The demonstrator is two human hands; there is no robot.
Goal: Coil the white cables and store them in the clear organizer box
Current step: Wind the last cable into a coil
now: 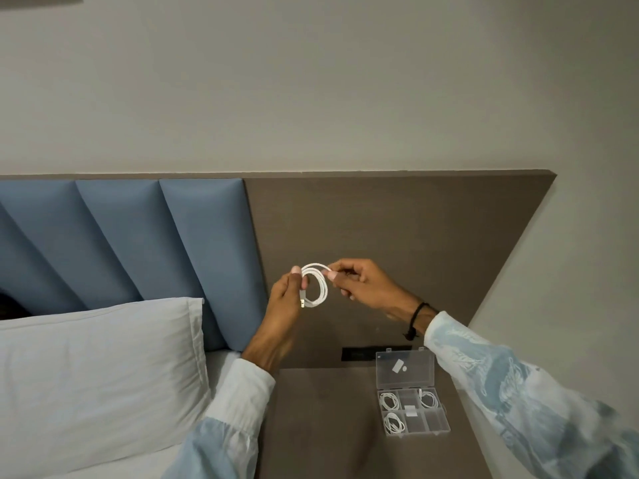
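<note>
A white cable (318, 286) wound into a small coil hangs in the air in front of the brown headboard panel. My left hand (285, 299) pinches the coil's left side, with a plug end pointing down beside my thumb. My right hand (359, 283) pinches the coil's upper right strand between thumb and forefinger. Lower right, the clear organizer box (437, 423) lies open on the nightstand, its lid (404, 369) leaning back. Three coiled white cables (389, 401) sit in separate compartments of the box; other compartments look bare.
The brown nightstand (321, 426) lies below my hands. A white pillow (96, 371) on the bed fills the lower left, against blue padded headboard panels (138, 236). A dark socket plate (359, 354) sits on the panel behind the box.
</note>
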